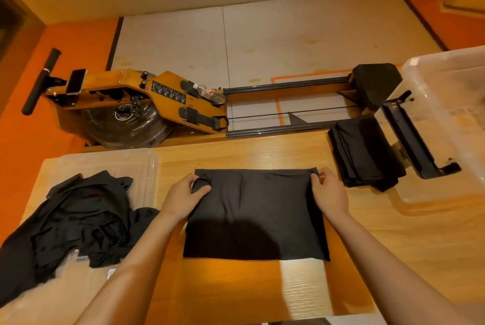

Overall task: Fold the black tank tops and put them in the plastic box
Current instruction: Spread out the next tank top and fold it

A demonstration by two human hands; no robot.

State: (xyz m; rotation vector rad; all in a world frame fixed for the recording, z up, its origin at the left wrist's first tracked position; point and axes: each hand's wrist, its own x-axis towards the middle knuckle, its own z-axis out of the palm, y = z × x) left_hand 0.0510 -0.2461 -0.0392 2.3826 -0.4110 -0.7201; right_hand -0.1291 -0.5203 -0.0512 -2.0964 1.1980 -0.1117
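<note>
Warm orange light falls on a wooden table [236, 152], where the left hand [187, 193] pinches the far left corner of a partly folded black tank top [256, 217] and the right hand [329, 191] pinches its far right corner, fingers curled into the cloth. The top lies flat at the table's middle. A stack of folded tops [364, 151] sits just beside the clear plastic box [446, 70] on the right; a heap of unfolded tops [78, 217] sprawls on the left. Beyond stands a wooden rowing machine [131, 104].
</note>
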